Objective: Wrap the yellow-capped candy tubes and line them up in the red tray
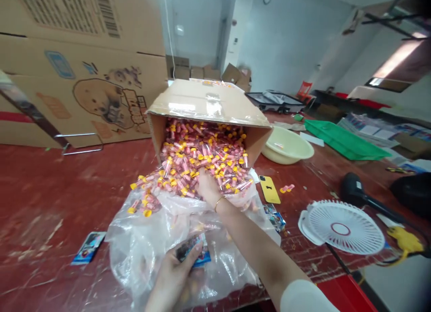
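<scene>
Resting at the lower centre of the frame, the left grip (pixel 178 263) is closed, with a blue-and-black printed packet (pixel 205 255) pinched beneath its thumb. At the centre, the right grip (pixel 207 186) is sunk into a heap of small yellow-capped tubes (pixel 218 157) with pink contents; its fingertips are hidden, so whether a tube is held cannot be told. The tubes are piled in the mouth of a cardboard box (pixel 205 96) and over a clear plastic bag (pixel 134 244). Another blue packet (pixel 88 248) is placed at lower left on the red counter (pixel 50 195). Right of centre, a yellow phone (pixel 270 191), a pale basin (pixel 289 152) and a white fan grille (pixel 360 229) are set down. At upper left, a printed carton (pixel 101 74) is seen.
</scene>
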Available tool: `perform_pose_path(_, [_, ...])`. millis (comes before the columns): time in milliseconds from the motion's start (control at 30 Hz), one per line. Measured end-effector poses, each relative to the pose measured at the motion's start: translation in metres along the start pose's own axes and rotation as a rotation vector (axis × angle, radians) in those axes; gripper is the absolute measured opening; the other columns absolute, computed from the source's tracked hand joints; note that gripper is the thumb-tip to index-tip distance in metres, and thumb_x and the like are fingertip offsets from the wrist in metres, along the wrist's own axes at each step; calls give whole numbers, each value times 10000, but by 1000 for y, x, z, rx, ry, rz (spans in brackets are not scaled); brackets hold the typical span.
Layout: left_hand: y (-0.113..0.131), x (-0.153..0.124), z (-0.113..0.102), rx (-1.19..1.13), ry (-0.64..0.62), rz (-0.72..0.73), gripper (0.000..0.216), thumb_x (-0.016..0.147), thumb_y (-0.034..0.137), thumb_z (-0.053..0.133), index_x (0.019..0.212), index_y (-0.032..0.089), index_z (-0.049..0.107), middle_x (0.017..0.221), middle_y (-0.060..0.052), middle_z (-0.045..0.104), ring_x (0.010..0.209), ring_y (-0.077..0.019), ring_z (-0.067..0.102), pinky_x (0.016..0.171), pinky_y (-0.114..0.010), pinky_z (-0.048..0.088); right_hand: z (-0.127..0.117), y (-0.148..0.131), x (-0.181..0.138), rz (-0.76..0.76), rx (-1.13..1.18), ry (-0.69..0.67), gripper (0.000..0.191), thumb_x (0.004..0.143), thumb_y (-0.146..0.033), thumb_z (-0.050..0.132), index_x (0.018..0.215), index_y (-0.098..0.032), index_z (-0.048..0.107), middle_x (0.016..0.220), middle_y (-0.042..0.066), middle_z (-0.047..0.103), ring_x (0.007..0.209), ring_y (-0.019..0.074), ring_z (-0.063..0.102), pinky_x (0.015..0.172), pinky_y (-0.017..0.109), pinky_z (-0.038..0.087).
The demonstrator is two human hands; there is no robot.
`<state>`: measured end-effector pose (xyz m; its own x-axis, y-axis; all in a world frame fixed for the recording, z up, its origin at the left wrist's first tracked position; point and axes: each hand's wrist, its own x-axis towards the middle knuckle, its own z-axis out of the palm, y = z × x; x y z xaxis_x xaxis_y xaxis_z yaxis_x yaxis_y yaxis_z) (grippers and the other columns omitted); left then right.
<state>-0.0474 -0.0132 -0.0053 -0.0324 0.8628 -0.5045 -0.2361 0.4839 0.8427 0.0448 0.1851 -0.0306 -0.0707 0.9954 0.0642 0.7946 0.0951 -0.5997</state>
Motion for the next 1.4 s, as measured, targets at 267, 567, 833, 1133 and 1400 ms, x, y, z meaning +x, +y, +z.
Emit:
perform_pose_path(267, [5, 7, -4, 11, -28, 60, 273, 573, 406, 790, 681, 158, 754, 607, -26, 706, 582, -167, 621, 555, -235, 488, -30, 19, -17, 93, 334, -131, 589, 695, -38, 591, 1236, -215, 438, 985, 66, 602, 921, 213, 613, 823, 386, 496])
perform_pose_path(567, [14, 9, 6, 3, -107, 23, 245, 573, 361, 800, 659, 142, 731, 531, 8, 617, 517, -120, 536, 498, -207, 450, -88, 29, -91, 64, 1269, -503, 646, 765, -224, 674, 1323, -313, 361, 886, -7, 612, 818, 143, 653, 758, 301, 531])
perform_pose_path(833, [8, 17, 10, -24, -99, 101, 211, 440, 239, 858, 543, 161, 692, 504, 47, 597, 501, -98, 485, 507, -205, 408, -109, 17, -127, -325, 910, -375, 294, 826, -179, 596, 1086, -257, 483, 888, -6, 540, 778, 111, 577, 737, 278, 505])
perform_pose_path(1133, [10, 7, 19, -68, -102, 32, 239, 578, 354, 802, 660, 143, 729, 592, -23, 701, 570, -164, 619, 585, -244, 472, -95, 27, -124, -144, 965, -478, 273, 745, -289, 698, 922, -221, 502, 784, -27, 567, 696, 105, 578, 652, 251, 500])
perform_pose_path(1400, [11, 11, 37, -368, -140, -167, 327, 658, 321, 773, 913, 131, 697, 746, -89, 745, 689, -210, 690, 608, -280, 537, -65, 29, -173, -122, 949, -451, 828, 479, -147, 853, 1141, -276, 374, 1121, 37, 528, 976, 192, 577, 790, 310, 515])
